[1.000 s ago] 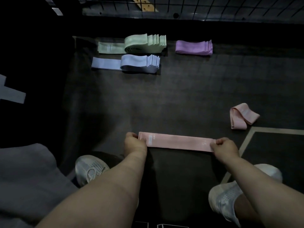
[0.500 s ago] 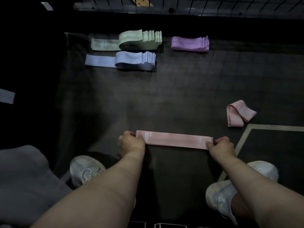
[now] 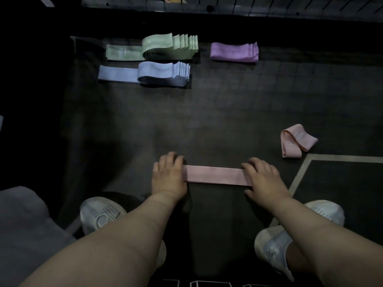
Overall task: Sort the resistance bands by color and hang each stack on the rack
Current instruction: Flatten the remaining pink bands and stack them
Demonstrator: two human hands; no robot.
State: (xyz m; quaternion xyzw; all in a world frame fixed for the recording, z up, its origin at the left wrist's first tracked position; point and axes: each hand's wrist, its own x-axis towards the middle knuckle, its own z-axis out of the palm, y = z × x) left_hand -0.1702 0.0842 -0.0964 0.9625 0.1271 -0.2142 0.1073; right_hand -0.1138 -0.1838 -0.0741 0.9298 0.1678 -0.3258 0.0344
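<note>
Change: I'm not pinching the ends anymore, both palms are coming down flat, so I'm guessing this one's starting the pink pile.
Left hand [image 3: 169, 177]: lying palm-down over the left end, fingers loose and pointing forward, gripping nothing, just pressing.
Pink band [image 3: 215, 175]: lying straight and flat on the mat [image 3: 207, 121], between my hands.
Right hand [image 3: 264, 179]: doing the same, fingers straight, pressing the right end.
Folded pink band [image 3: 296, 141]: sitting well off to the right, waiting.

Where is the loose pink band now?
Head view, right side: the loose pink band lies folded, beyond the right hand, beside the pale floor line.
</note>
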